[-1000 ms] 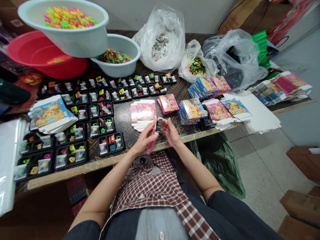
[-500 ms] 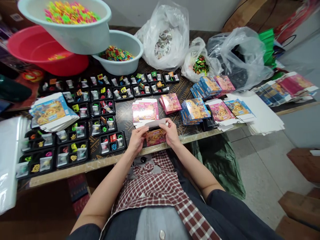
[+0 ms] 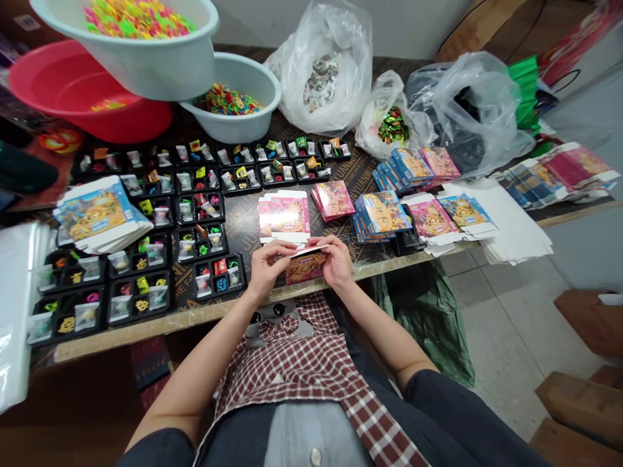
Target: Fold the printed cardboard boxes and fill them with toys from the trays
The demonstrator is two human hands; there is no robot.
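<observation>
A small printed cardboard box [image 3: 305, 270] stands at the table's front edge, held between my two hands. My left hand [image 3: 268, 264] grips its left end, fingers bent over the top flap. At the right end my right hand [image 3: 337, 261] pinches the box, thumb and fingers along the flap. The flap lies nearly level across the top opening, so the box's inside is hidden. Just behind my hands lies a stack of flat pink box blanks [image 3: 284, 215]. To the left sits a black tray [image 3: 220, 277] holding small wrapped pieces and a blue ring-like piece.
Rows of filled black trays [image 3: 141, 298] cover the left side, with blue box blanks [image 3: 100, 211] on top. Blue boxes [image 3: 382, 213] and pink boxes [image 3: 333, 200] are stacked right. Tubs [image 3: 243, 120] and plastic bags [image 3: 335, 84] line the back.
The box's top flap has folded down from a raised position to nearly level. My left fingers have shifted over the top edge; both hands still hold the box.
</observation>
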